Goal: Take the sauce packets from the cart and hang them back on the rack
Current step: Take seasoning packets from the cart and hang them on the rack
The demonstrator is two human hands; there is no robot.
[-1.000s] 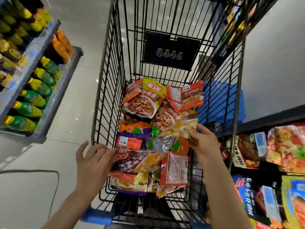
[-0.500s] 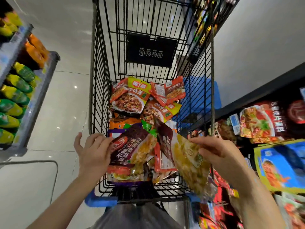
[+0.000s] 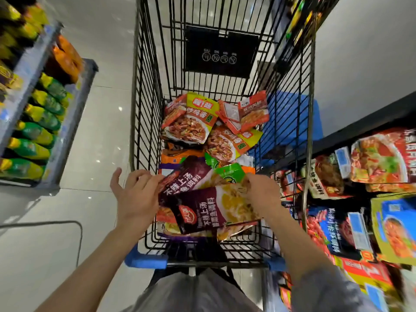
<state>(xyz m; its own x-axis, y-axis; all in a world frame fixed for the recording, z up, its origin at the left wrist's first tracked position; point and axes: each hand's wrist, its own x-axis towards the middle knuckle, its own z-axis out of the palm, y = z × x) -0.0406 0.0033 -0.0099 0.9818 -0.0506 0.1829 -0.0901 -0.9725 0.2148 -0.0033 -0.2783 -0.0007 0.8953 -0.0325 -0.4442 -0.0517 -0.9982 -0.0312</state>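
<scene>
A black wire shopping cart (image 3: 144, 122) holds a heap of glossy sauce packets (image 3: 191, 124) in orange, yellow, green and purple. Two dark maroon plastic packets with a yellow dish pictured on them lie over the near end of the heap. The right hand (image 3: 263, 194) pinches the nearer maroon packet (image 3: 209, 208) at its right edge, its grip closed on the plastic. The left hand (image 3: 135, 194) has fingers spread, fingertips touching the left edge of the farther maroon packet (image 3: 191, 176). To the right, more packets hang on a dark rack (image 3: 360, 127); bottles fill a shelf (image 3: 65, 122) on the left.
</scene>
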